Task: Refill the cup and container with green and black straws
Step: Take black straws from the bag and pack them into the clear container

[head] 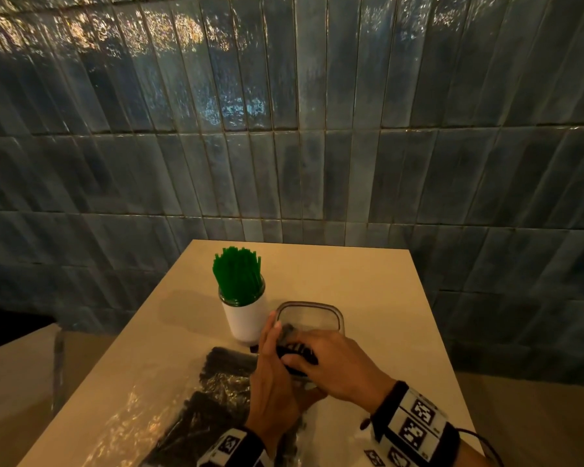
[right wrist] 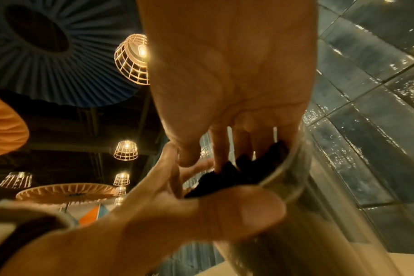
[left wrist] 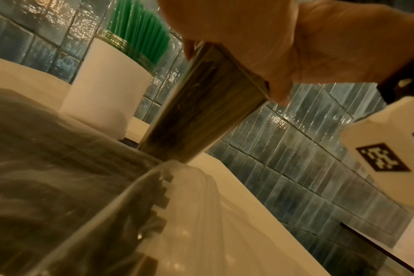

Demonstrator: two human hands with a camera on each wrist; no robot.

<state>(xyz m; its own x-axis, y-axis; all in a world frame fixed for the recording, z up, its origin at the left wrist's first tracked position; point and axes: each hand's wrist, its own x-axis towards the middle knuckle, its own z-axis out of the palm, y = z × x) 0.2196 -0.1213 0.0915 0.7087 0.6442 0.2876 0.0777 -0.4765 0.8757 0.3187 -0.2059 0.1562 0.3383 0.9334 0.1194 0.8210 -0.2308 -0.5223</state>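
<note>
A white cup [head: 246, 318] packed with green straws [head: 238, 274] stands mid-table. Just right of it is an empty clear square container [head: 309, 316]. In front of the container both hands hold one bundle of black straws [head: 297, 355], which stands tilted. My right hand [head: 334, 369] curls over its top end, fingertips on the straw ends [right wrist: 236, 173]. My left hand [head: 270, 375] wraps it from the left, thumb [right wrist: 213, 211] across the bundle. In the left wrist view the bundle [left wrist: 201, 104] rises out of the clear plastic bag [left wrist: 182, 196].
The clear bag of loose black straws [head: 216, 396] lies on the beige table [head: 368, 298] at the near left. A blue tiled wall [head: 284, 129] stands behind the table's far edge. The table drops off at left and right.
</note>
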